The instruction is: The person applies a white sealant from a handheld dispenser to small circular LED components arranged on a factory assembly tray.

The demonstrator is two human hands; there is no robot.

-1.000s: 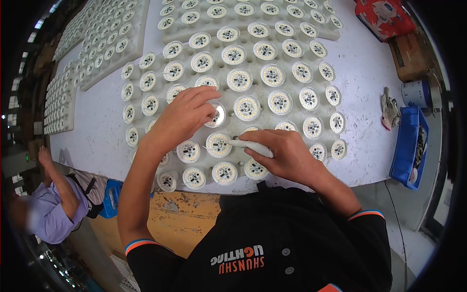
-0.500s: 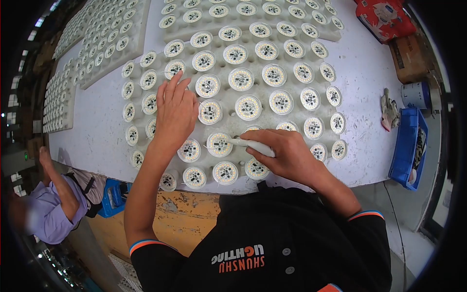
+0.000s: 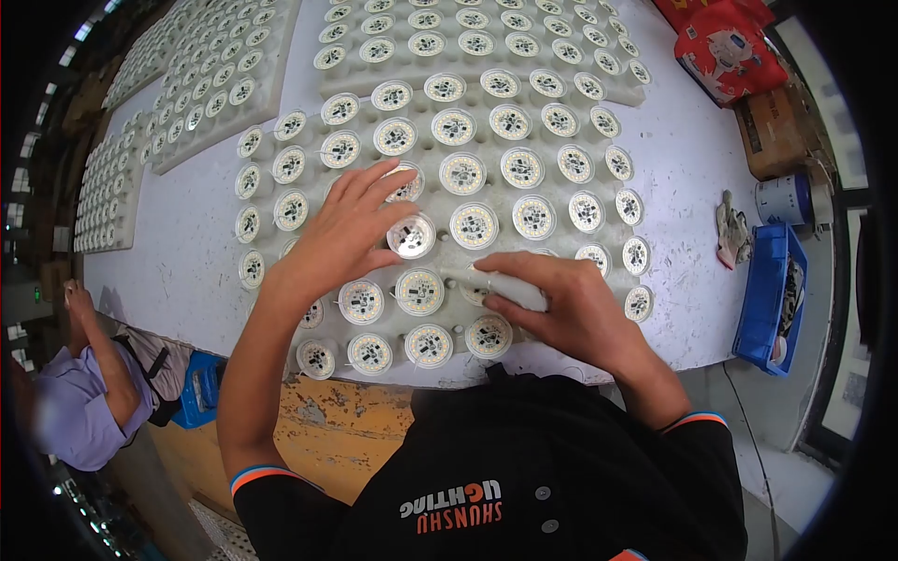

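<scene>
A white foam tray (image 3: 440, 196) filled with rows of round LED lamp modules is laid on the white bench (image 3: 201, 229), and everything else is placed relative to it. The left hand (image 3: 351, 229) is spread flat over the tray's near-left part, fingers apart and gripping nothing; its fingertips are touching a lamp module (image 3: 412, 234) in the third row from the near edge. The right hand (image 3: 561, 304) is closed around a white pen-shaped tool (image 3: 500, 288) above the tray's near-right rows. The tool is held nearly level, with its tip pointing left toward the module (image 3: 420, 290) just beside it; whether the tip is touching that module cannot be told.

Beyond the tray's far edge a second tray (image 3: 477, 37) of the same modules is seen, and further trays (image 3: 201, 79) are laid out to the tray's left along the bench. To the tray's right, a crumpled cloth (image 3: 730, 229) is lying on the bench, and past it a blue bin (image 3: 772, 290) is set at the bench edge, with a small white-and-blue drum (image 3: 784, 198) and a cardboard box (image 3: 776, 131) behind it. A red package (image 3: 730, 47) is placed off the tray's far-right corner. Below the tray's near-left corner, off the bench, another person's arm and light-purple sleeve (image 3: 79, 411) are seen.
</scene>
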